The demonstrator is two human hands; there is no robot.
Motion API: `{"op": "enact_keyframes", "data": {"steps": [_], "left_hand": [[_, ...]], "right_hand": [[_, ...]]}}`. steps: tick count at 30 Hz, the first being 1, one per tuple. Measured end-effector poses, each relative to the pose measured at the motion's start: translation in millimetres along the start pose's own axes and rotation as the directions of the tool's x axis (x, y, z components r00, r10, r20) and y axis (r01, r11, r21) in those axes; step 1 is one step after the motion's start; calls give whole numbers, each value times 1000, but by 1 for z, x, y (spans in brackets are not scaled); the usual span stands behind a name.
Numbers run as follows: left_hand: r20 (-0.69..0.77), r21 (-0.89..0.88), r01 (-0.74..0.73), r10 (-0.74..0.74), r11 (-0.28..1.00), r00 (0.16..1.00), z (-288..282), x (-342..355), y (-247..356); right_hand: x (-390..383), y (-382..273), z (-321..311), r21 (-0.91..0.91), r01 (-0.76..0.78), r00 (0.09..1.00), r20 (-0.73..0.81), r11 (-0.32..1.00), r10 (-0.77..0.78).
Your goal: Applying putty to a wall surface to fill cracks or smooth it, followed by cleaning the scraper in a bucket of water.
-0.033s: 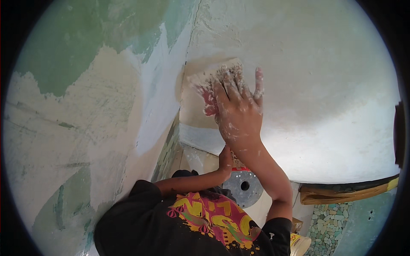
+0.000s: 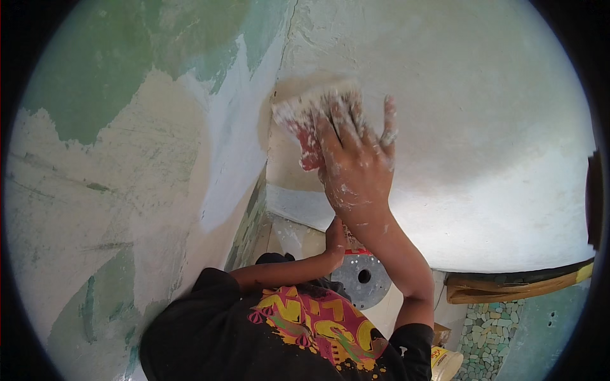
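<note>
My right hand [image 2: 359, 159], smeared with white filler, grips a red-handled putty knife [image 2: 309, 151] against the wall. Its wide blade [image 2: 311, 101] is caked with filler and lies close to the inner corner. My fingers press on the blade, and the little finger sticks out to the right. Lower down, my left hand [image 2: 335, 240] is closed at the side of a pale, printed thing with a red edge [image 2: 353, 241]. My right forearm covers part of that thing, and its kind is unclear. The left fingers are mostly hidden; the thumb points up.
The left wall [image 2: 146, 171] shows green paint with patches of pale filler. A round grey disc with a central hole [image 2: 362, 286] lies below my hands. At lower right are a wooden edge [image 2: 508, 291], a pebble-tiled patch [image 2: 489, 333] and a whitish-yellow bucket [image 2: 446, 365].
The putty knife has shifted slightly up and left, its blade tilting toward the corner. My right hand has moved a little with it; the left hand looks unmoved.
</note>
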State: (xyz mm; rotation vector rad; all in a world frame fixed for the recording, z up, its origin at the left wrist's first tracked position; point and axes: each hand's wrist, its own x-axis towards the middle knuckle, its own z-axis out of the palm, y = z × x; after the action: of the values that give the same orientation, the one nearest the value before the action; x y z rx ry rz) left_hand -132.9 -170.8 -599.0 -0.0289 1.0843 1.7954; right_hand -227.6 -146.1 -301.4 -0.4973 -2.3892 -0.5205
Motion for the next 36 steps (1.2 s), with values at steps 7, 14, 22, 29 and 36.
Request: {"op": "enact_keyframes", "data": {"steps": [7, 14, 22, 29, 36], "left_hand": [[147, -104, 293, -277, 950, 950, 3, -16, 11], [37, -28, 87, -86, 996, 996, -1, -21, 2], [75, -127, 234, -226, 964, 971, 11, -27, 22], [62, -86, 222, -217, 971, 974, 10, -31, 22], [93, -92, 239, -231, 967, 969, 10, -29, 15]], "right_hand": [[16, 13, 17, -56, -73, 991, -118, 996, 66], [3, -2, -4, -6, -70, 996, 48, 998, 70], [22, 13, 18, -191, -115, 964, -259, 975, 63], [10, 17, 10, -30, -53, 993, -108, 998, 50], [-7, 26, 16, -226, -70, 984, -177, 971, 30]]}}
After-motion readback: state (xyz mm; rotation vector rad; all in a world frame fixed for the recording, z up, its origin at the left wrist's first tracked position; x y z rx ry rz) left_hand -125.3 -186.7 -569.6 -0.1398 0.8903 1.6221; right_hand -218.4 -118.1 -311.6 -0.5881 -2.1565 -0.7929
